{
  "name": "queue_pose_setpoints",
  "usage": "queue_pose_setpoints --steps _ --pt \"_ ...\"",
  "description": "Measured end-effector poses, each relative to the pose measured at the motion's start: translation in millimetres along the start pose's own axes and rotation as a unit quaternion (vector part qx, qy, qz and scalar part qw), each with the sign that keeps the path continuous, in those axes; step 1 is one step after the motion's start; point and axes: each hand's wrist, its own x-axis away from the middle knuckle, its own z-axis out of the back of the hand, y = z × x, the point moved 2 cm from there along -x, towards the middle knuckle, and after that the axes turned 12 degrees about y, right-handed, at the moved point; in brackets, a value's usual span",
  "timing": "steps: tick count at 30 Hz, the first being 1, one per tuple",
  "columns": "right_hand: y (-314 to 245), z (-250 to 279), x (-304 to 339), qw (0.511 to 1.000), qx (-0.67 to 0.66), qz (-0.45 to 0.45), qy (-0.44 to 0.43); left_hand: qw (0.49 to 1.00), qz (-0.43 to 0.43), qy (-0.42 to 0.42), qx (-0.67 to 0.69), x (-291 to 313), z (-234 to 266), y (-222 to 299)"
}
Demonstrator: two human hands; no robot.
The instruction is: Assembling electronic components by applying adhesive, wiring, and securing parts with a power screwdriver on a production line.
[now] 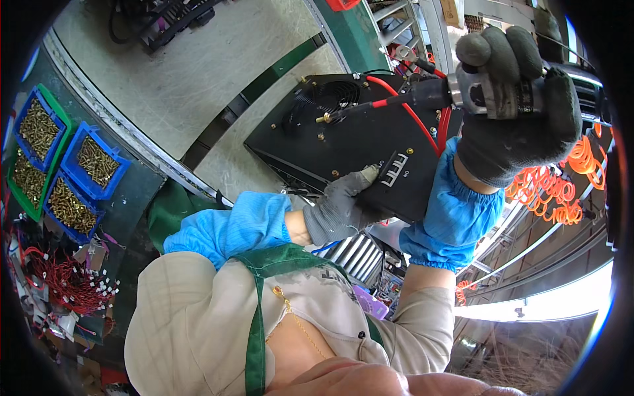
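My right hand point(518, 125), in a dark grey glove, is wrapped round a power screwdriver point(432, 94) at the upper right. Its long bit reaches left over a black metal box point(370, 135). A brass-coloured screw point(323, 119) sits at the bit's tip; I cannot tell whether it touches the box. My left hand point(343, 206), gloved in lighter grey, grips the near edge of the box, its thumb on top beside a row of switches point(394, 169). The fingers underneath are partly hidden. Red cables point(413, 119) run across the box, near a round fan grille point(330, 96).
At the left, blue bins point(98, 162) of brass-coloured screws stand on a dark green bench, some inside a green tray point(34, 211). Bundles of red wires point(76, 277) lie below them. Orange coiled hoses point(548, 191) hang at the right. Metal rollers point(353, 257) show beneath the box.
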Motion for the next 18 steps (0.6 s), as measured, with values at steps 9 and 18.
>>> queue_pose_setpoints --steps 9,18 --pt "-11 11 -23 0.977 0.076 -0.166 -0.109 1.000 0.012 0.004 0.007 -6 12 1" --pt "23 -23 -27 0.920 0.256 -0.295 -0.043 0.998 0.043 0.014 0.046 -10 17 0"
